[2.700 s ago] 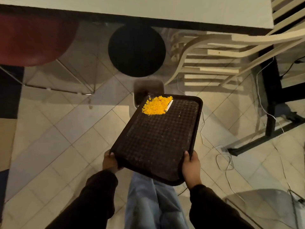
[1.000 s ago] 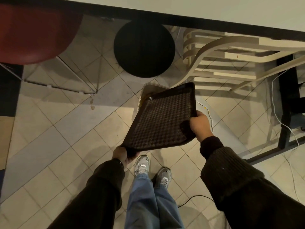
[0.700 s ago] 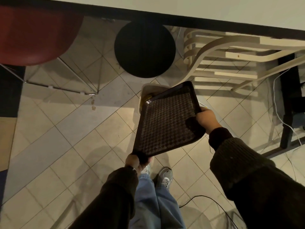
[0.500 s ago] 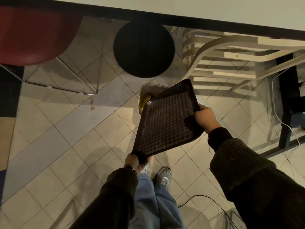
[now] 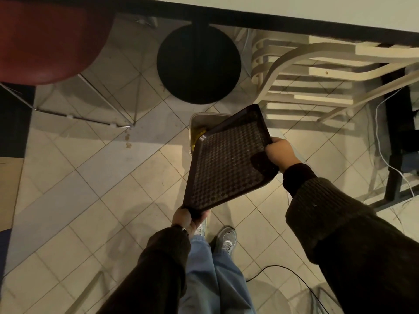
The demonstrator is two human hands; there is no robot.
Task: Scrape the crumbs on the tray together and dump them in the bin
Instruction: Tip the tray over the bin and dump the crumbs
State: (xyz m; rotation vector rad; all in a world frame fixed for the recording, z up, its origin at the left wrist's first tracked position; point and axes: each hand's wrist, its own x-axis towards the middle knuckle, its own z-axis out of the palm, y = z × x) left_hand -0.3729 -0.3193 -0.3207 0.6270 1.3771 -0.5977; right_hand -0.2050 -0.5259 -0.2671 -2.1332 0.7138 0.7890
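- The tray (image 5: 226,164) is dark brown with a bumpy textured surface, and it is held tilted, its far corner dipping over the bin (image 5: 199,120).
- The bin is a small pale container standing on the tiled floor (image 5: 90,177), just this side of the round black table base (image 5: 198,64); the tray covers most of its opening.
- Yellow crumbs (image 5: 198,134) lie inside the bin, visible in the gap between its left wall and the tray's lower edge.
- The tray's textured surface looks bare of crumbs; I cannot tell whether fine specks cling to it.
- The left hand (image 5: 187,219) is closed around the tray's near corner, the one farthest from the bin, fingers wrapped under the rim.
- The right hand (image 5: 280,154) is clamped on the tray's right edge, thumb on top and fingers beneath, to the right of the bin and higher than the left hand.
- Both arms wear dark knitted sleeves; blue jeans and grey sneakers (image 5: 226,239) stand on the floor nearer than the bin.
- A red chair (image 5: 49,37) sits far left of the bin, a pale slatted wooden chair (image 5: 317,71) beyond it to the right, both tucked under the light table edge.
- White and black cables trail over the floor to the right of the bin.
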